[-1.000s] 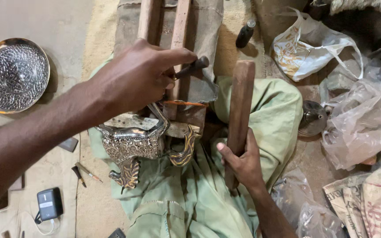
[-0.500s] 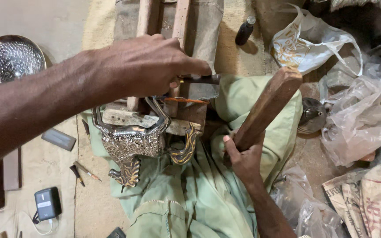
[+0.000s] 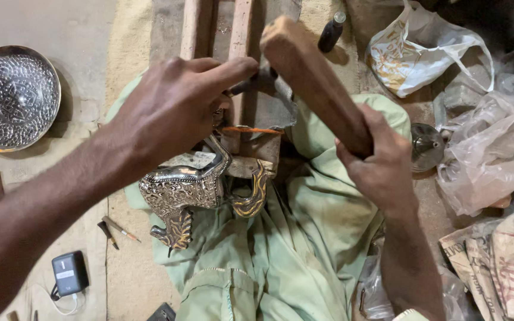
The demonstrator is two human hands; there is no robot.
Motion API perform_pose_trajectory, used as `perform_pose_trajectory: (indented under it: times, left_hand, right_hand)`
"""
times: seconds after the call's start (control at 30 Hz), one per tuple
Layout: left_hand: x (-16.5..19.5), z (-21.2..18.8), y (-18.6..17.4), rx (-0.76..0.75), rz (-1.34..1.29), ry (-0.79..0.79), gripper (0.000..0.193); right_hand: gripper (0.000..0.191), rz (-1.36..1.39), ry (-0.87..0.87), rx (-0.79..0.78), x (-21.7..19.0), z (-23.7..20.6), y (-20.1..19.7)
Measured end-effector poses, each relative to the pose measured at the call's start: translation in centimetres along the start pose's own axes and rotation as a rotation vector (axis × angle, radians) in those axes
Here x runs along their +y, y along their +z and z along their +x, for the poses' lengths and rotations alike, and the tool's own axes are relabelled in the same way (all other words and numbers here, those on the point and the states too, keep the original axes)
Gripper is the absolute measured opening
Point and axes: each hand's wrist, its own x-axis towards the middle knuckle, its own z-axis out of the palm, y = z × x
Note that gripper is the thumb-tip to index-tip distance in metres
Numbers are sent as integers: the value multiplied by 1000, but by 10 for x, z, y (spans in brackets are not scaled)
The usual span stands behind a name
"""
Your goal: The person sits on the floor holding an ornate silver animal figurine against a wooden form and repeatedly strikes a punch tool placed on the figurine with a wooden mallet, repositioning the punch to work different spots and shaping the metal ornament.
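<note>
My left hand [image 3: 171,113] pinches a small dark metal punch [image 3: 251,83] between thumb and forefinger, over an ornate engraved silver and gold metal piece [image 3: 188,190] that rests on my lap in green cloth [image 3: 316,208]. My right hand [image 3: 382,166] grips a thick wooden stick [image 3: 313,77] by its lower end. The stick is tilted up and left, and its top end sits right at the punch. A wooden frame [image 3: 242,35] lies under and behind the metal piece.
An engraved round metal dish [image 3: 10,98] lies at far left. A small black device with a cable [image 3: 69,272] and small tools [image 3: 114,229] lie on the floor at lower left. Plastic bags [image 3: 423,50] and papers [image 3: 501,261] crowd the right. A dark bottle [image 3: 331,32] lies at top.
My right hand has swung the wooden stick from upright beside my knee up and to the left, its top end now at the punch. My left hand has stayed over the metal piece.
</note>
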Motion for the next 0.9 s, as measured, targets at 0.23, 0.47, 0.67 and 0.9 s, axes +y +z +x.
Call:
perform_pose_trajectory:
  times: [0.23,0.47,0.67,0.9]
  left_hand:
    - [6,-34,27,409,-165,-51,58]
    - [9,-63,76,682,-46,-256,47]
    - [6,-69,101,806,-33,-217,28]
    - [-3,-46,32,490,-266,-110,41]
  right_hand:
    - [65,-194,-259,-75,-39,57,-59]
    - [53,-333,-479,-125,-84,80,-88]
    - [61,-539,-482,-145,-93,71,-94]
    - [59,-112,-262,-26,-51,36,-60]
